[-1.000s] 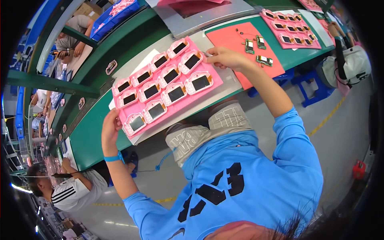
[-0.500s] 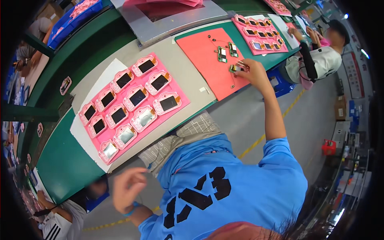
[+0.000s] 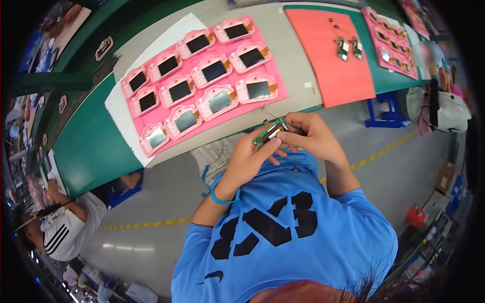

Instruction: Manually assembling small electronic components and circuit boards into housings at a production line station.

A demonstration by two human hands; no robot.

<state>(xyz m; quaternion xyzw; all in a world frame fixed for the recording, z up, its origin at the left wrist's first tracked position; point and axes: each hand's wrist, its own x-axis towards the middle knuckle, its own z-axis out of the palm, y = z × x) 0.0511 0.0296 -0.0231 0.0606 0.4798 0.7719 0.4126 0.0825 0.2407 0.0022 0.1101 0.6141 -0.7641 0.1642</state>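
From here I see a pink mat [image 3: 280,82] bearing framed screens [image 3: 214,71], then the left hand [image 3: 248,157] gripping one end of a green circuit board [image 3: 269,133] near the table's [image 3: 93,156] edge. The board's long axis slants up rightward in view to the right hand [image 3: 314,137], which pinches its other end.

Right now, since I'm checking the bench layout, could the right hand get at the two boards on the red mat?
Probably yes: nothing visible blocks the right hand from the two boards, though it's holding another board with the left hand.
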